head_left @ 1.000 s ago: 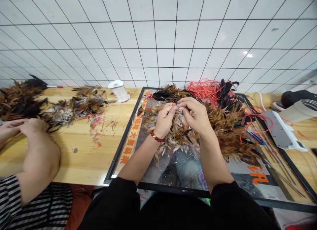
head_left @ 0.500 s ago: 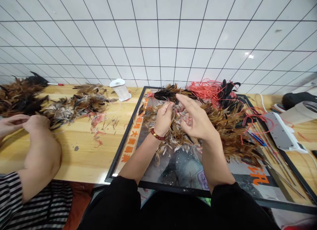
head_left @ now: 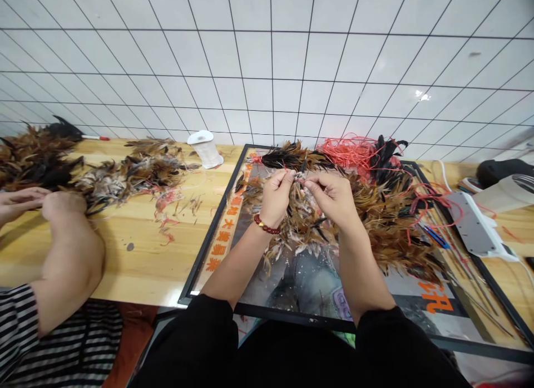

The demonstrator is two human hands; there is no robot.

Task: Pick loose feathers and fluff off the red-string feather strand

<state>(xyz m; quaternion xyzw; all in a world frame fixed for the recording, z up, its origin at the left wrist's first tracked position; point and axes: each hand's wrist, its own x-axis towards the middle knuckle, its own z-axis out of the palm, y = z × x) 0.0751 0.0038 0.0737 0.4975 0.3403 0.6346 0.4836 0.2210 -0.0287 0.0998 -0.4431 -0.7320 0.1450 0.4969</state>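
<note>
My left hand (head_left: pixel 277 196), with a beaded bracelet at its wrist, is closed in a pinch on what looks like a small feather (head_left: pixel 299 178). A bit of red shows at its fingertips. Close beside it, my right hand (head_left: pixel 334 197) has thumb and fingers pressed together; what they hold is too small to make out. Both hands are above a pile of loose brown feathers (head_left: pixel 306 226) on a black-framed glass panel (head_left: pixel 267 290). Just behind them lies a bundle of dark feathers (head_left: pixel 287 156), its left end red.
A tangle of red string (head_left: pixel 348 153) lies at the back. To the right are a blue cutter (head_left: pixel 434 236) and a white power strip (head_left: pixel 478 224). A white spool (head_left: pixel 206 150) stands left of the panel. A co-worker's hands (head_left: pixel 50 204) work beside more feathers (head_left: pixel 37 157) at left.
My right hand has come down and inward to my left hand, and its spread fingers have closed into a pinch. My left hand has kept its place and its pinch.
</note>
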